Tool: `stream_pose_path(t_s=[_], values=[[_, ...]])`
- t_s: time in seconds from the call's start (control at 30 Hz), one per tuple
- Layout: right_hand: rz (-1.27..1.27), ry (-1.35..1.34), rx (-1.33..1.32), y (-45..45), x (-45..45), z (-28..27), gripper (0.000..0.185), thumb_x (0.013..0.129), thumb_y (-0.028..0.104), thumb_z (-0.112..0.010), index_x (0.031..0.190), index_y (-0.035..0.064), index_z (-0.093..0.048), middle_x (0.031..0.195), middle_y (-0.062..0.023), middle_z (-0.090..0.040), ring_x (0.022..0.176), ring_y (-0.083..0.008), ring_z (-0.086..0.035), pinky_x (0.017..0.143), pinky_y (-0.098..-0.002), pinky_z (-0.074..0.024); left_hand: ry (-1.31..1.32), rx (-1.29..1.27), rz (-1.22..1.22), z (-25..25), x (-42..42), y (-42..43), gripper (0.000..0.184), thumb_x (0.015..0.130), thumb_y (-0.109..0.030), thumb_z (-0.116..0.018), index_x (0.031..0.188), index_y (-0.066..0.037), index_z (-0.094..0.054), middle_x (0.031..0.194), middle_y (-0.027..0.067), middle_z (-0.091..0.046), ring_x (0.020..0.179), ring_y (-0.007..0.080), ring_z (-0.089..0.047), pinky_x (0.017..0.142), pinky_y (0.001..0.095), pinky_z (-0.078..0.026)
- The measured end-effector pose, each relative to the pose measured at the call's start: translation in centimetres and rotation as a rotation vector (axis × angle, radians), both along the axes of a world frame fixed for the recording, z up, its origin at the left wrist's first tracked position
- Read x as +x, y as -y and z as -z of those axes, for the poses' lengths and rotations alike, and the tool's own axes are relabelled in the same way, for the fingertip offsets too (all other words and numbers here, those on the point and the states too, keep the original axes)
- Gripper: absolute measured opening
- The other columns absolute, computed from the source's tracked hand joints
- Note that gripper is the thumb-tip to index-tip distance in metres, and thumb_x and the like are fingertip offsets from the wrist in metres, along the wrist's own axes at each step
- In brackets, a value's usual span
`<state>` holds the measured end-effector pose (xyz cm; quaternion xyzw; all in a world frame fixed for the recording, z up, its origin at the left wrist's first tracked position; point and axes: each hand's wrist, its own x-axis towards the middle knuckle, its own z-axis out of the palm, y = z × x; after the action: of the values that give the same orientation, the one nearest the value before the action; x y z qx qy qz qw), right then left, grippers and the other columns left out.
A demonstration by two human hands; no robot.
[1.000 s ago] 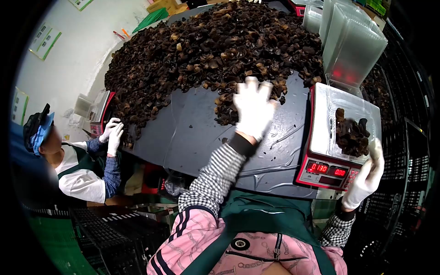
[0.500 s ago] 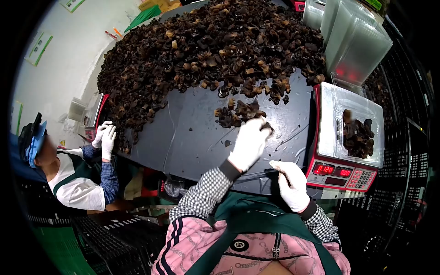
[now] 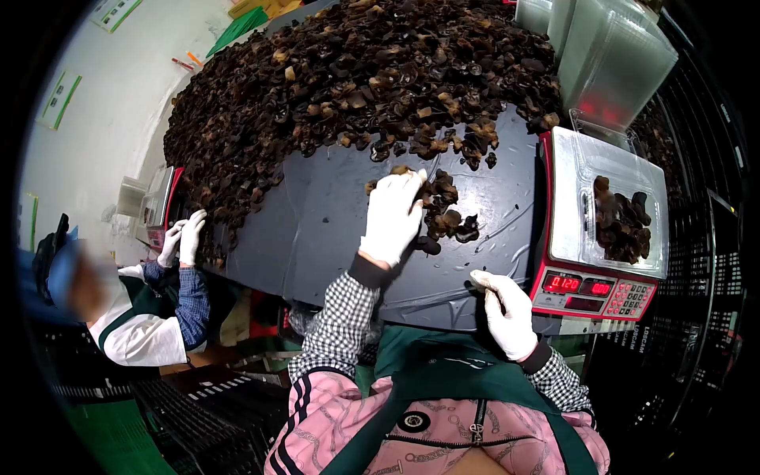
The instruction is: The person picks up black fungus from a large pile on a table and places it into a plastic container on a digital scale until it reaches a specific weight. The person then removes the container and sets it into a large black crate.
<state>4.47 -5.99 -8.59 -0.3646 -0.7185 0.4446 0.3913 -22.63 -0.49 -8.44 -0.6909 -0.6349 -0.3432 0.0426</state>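
My left hand (image 3: 394, 218), in a white glove, lies over a small group of wood ear mushrooms (image 3: 445, 218) on the dark table. Its fingers are stretched out and the thumb stands a little apart; the pieces under the fingers are partly hidden. My right hand (image 3: 508, 315), gloved too, hovers at the table's near edge. Its fingers are loosely bent, with a gap to the thumb and nothing visible between. To its right, a clear plastic tray (image 3: 582, 214) holding wood ears rests on a red digital scale (image 3: 546, 299), whose display reads 0.120.
A large heap of wood ears (image 3: 340, 87) covers the far table (image 3: 317, 229). Stacked clear trays (image 3: 613, 63) stand behind the scale. At left, a co-worker (image 3: 150, 317) in white gloves works by another scale (image 3: 162, 202). Black crates (image 3: 198, 419) are low at left.
My left hand has moved left and slightly away from me across the small group, uncovering pieces on its right side. My right hand has barely shifted. The scale reading is unchanged.
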Motion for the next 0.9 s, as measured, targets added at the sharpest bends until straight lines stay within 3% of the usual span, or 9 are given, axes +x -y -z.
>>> stream_pose_path(t_s=[0.1,0.23,0.3,0.37,0.47,0.57,0.7,0.8,0.9], values=[[0.0,-0.136,-0.26,0.4,0.2,0.4,0.03,0.096,-0.009,-0.054,0.123,-0.004,-0.066,0.113,-0.0136,-0.073,0.099,-0.0212,-0.072,0.089,-0.0307,-0.0561,-0.064,-0.132,0.042,1.4,-1.5,-1.8,0.038,0.077,0.003,-0.067,0.113,-0.008,-0.072,0.106,0.011,-0.071,0.102,0.0321,-0.064,0.09,0.0412,-0.052],[-0.067,-0.3,-0.74,0.1,1.1,0.9,0.034,0.105,0.004,-0.048,0.137,-0.0047,-0.056,0.123,-0.0139,-0.069,0.099,-0.0195,-0.071,0.085,-0.0299,-0.0573,0.069,0.025,-0.009,0.3,-0.2,-0.1,0.031,0.08,0.008,-0.062,0.107,-0.004,-0.073,0.101,0.011,-0.072,0.097,0.0299,-0.068,0.088,0.0371,-0.054],[-0.113,-0.386,-0.992,-0.5,1.2,0.7,0.037,0.107,0.012,-0.047,0.14,-0.0024,-0.054,0.124,-0.0152,-0.068,0.1,-0.0199,-0.071,0.084,-0.0298,-0.0576,0.419,-0.077,0.062,-1.7,2.1,2.1,0.028,0.087,0.009,-0.058,0.109,0.0,-0.072,0.105,0.0117,-0.073,0.099,0.0212,-0.072,0.09,0.0322,-0.056],[-0.165,-0.575,-1.125,-0.6,0.5,0.9,0.055,0.109,0.042,-0.048,0.147,0.0029,-0.047,0.129,-0.0162,-0.065,0.1,-0.0238,-0.071,0.082,-0.0334,-0.0586,0.772,-0.308,0.079,-3.3,4.9,4.5,0.028,0.088,0.008,-0.058,0.111,0.0,-0.072,0.105,0.0107,-0.073,0.099,0.0201,-0.072,0.089,0.031,-0.057],[-0.249,-0.897,-1.32,-0.9,-0.3,1.9,0.065,0.106,0.057,-0.044,0.148,0.0071,-0.047,0.14,-0.0143,-0.059,0.113,-0.026,-0.066,0.086,-0.0417,-0.0578,0.59,-0.352,0.289,-3.8,7.4,6.5,0.03,0.089,0.004,-0.064,0.118,-0.001,-0.072,0.108,0.0113,-0.073,0.099,0.0201,-0.072,0.088,0.0307,-0.057],[-0.189,-1.003,-1.42,-1.2,-0.5,1.6,0.063,0.107,0.056,-0.042,0.148,0.0085,-0.051,0.135,-0.0124,-0.063,0.112,-0.0252,-0.065,0.086,-0.0418,-0.0559,0.688,-0.464,0.206,-3.9,7.9,6.8,0.034,0.089,-0.001,-0.07,0.122,-0.002,-0.07,0.116,0.0129,-0.073,0.101,0.0228,-0.072,0.09,0.0319,-0.057],[-0.109,-0.973,-1.429,-1.2,-0.2,1.5,0.063,0.106,0.055,-0.042,0.145,0.008,-0.055,0.135,-0.0135,-0.064,0.116,-0.0281,-0.063,0.092,-0.0431,-0.0507,0.152,-0.113,0.104,-1.6,5.9,3.4,0.041,0.085,0.0,-0.068,0.126,-0.005,-0.069,0.119,0.0142,-0.07,0.106,0.0297,-0.067,0.093,0.0372,-0.053],[-0.093,-1.012,-1.418,-1.2,-0.2,1.2,0.063,0.106,0.054,-0.042,0.144,0.0062,-0.056,0.136,-0.0146,-0.063,0.118,-0.0294,-0.061,0.094,-0.0444,-0.0499,-0.072,-0.217,0.192,-1.5,6.6,0.6,0.053,0.078,0.001,-0.067,0.13,-0.006,-0.065,0.125,0.0159,-0.065,0.111,0.0331,-0.06,0.098,0.0417,-0.048],[-0.079,-1.026,-1.402,-1.1,0.1,1.0,0.062,0.106,0.053,-0.043,0.143,0.0053,-0.056,0.136,-0.0144,-0.063,0.117,-0.0308,-0.061,0.094,-0.0451,-0.0498,-0.174,-0.255,0.246,0.4,7.0,-0.5,0.048,0.076,0.005,-0.064,0.123,-0.005,-0.067,0.101,0.013,-0.066,0.093,0.0334,-0.06,0.084,0.0413,-0.05]])
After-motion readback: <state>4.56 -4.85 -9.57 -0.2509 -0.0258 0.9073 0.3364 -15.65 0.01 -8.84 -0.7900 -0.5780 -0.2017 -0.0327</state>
